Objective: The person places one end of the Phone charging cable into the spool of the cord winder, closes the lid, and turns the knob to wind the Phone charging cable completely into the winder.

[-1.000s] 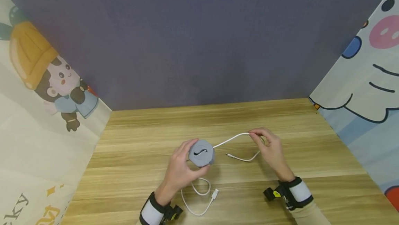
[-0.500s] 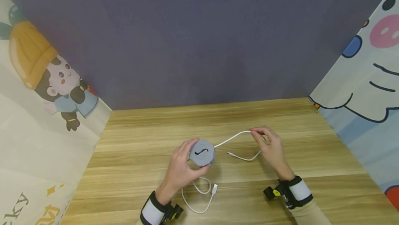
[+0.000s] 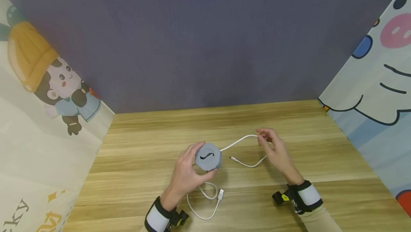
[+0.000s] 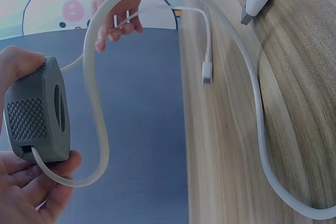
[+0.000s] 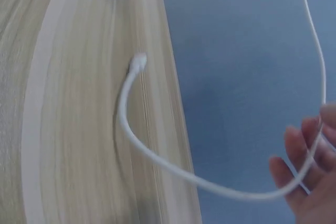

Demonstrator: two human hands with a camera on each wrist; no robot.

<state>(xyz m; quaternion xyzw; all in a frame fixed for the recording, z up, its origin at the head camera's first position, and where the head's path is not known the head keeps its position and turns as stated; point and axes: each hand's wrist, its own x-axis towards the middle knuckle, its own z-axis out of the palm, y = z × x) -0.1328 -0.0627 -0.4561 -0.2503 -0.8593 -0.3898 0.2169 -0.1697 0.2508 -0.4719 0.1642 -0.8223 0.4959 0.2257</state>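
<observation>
A grey, many-sided cable winder (image 3: 210, 163) with a curved slot in its face sits in my left hand (image 3: 184, 176), fingers on one side and thumb on the other. In the left wrist view, the winder's side (image 4: 27, 120) has a textured pattern. White USB cable (image 3: 238, 141) comes out of both sides. My right hand (image 3: 278, 153) holds the right-hand stretch between thumb and loosely curled fingers. Beyond that hand the cable bends back to a small connector (image 3: 233, 159). The other end loops below the left hand to a larger USB plug (image 3: 221, 194).
Both hands are over a wood-grain table (image 3: 144, 128). A dark grey panel (image 3: 205, 46) stands at its back edge. Printed cartoon panels rise at the left (image 3: 35, 146) and right (image 3: 363, 82). Each wrist wears a strapped camera.
My right hand's fingers have loosened and shifted slightly on the cable. The small connector has swung a little left. My left hand and the winder stay nearly still.
</observation>
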